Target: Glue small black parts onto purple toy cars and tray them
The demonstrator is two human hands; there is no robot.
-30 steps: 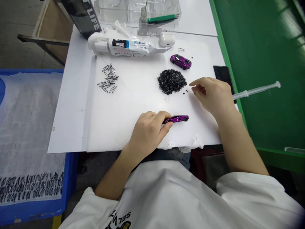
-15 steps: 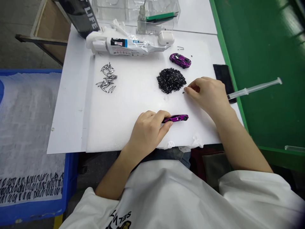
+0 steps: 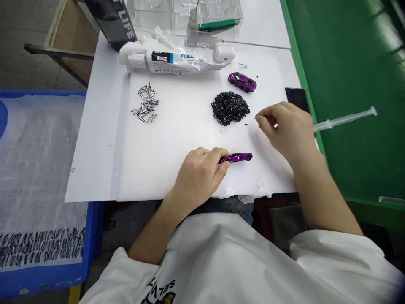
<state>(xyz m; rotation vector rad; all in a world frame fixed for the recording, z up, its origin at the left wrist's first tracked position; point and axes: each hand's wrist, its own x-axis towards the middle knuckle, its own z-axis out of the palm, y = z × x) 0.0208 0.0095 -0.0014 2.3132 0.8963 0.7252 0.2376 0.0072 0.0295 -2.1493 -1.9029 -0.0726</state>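
My left hand [image 3: 201, 175] pinches a small purple toy car [image 3: 237, 158] by one end, between thumb and fingers. The car's side faces up toward me, just over the white foam board [image 3: 177, 139]. My right hand [image 3: 287, 126] is raised with thumb and forefinger pinched together. A tiny dark speck shows at its fingertips, too small to name. Left of those fingertips, one small black piece [image 3: 246, 124] lies on the board beside a heap of small black pieces [image 3: 230, 108]. A second purple toy car [image 3: 242, 82] stands behind the heap.
Thin black loop-shaped parts [image 3: 146, 103] lie at the left. A white glue tube [image 3: 177, 61], an earbud case [image 3: 224, 51], a glass bottle [image 3: 192, 29] and green tweezers [image 3: 218, 24] are at the back. A phone [image 3: 296, 98] and syringe [image 3: 344, 118] lie right; a blue crate [image 3: 90, 249] stands left.
My right hand has drawn back to the right, away from the single black piece, which stays on the board. My left hand keeps its hold on the toy car. The view has shifted slightly.
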